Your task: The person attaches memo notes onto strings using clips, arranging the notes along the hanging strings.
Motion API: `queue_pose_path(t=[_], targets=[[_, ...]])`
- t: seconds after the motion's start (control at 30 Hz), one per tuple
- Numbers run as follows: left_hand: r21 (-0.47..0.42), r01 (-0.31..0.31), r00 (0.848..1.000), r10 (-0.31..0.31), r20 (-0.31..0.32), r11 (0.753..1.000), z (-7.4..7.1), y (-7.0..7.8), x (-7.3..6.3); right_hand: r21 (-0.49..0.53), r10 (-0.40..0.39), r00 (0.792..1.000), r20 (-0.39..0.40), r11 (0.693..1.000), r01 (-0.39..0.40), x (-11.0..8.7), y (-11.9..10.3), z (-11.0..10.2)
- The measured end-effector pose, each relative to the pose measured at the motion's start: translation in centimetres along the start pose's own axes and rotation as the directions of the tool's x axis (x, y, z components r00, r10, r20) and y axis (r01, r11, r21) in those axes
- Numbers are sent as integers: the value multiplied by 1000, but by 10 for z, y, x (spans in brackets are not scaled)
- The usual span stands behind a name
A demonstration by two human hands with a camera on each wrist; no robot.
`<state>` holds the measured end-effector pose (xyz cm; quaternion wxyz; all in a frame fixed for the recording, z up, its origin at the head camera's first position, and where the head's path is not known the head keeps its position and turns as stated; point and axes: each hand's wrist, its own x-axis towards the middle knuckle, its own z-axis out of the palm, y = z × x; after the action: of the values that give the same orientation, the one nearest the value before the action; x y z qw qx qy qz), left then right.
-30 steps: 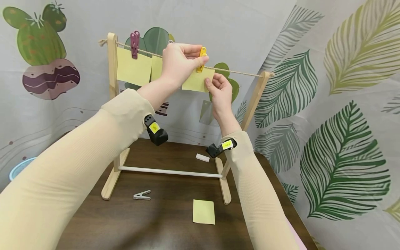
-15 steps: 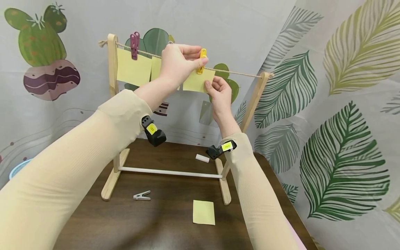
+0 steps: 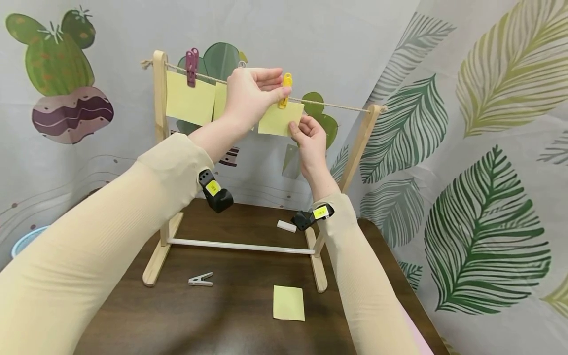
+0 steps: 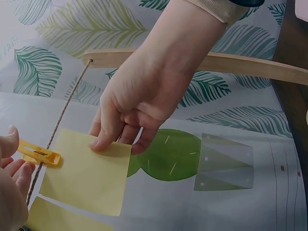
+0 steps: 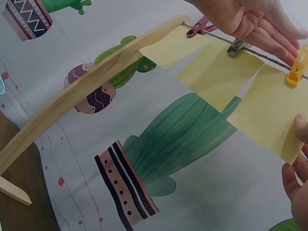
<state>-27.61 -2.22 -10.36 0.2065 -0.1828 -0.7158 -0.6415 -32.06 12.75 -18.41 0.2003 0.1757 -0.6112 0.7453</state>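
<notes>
Yellow clip stands nearly straight up across the rope, at three o'clock from my left hand, which is nearer and pinches it. My right hand, at the clip's five o'clock, pinches the note.

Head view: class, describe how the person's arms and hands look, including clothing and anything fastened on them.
The left sleeve and right sleeve are long, cream and finely ribbed, ending in smoother cuffs. Near each cuff sits a black device, bearing a bright yellow label with print too small to read. The left hand and right hand wear no gloves.
</notes>
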Motion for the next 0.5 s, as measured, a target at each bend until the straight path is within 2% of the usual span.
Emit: queue_pose_path(t=[0.33,0.5], targets=[[-101,-114,993,114,-9,988,-2,-9,-9,-7,28,999,-16,1000,-28,-5,7,-5],[-136,-139,990,140,-2,981,-5,-17,-17,-22,17,1000,10,1000,-16,-11,14,-9]])
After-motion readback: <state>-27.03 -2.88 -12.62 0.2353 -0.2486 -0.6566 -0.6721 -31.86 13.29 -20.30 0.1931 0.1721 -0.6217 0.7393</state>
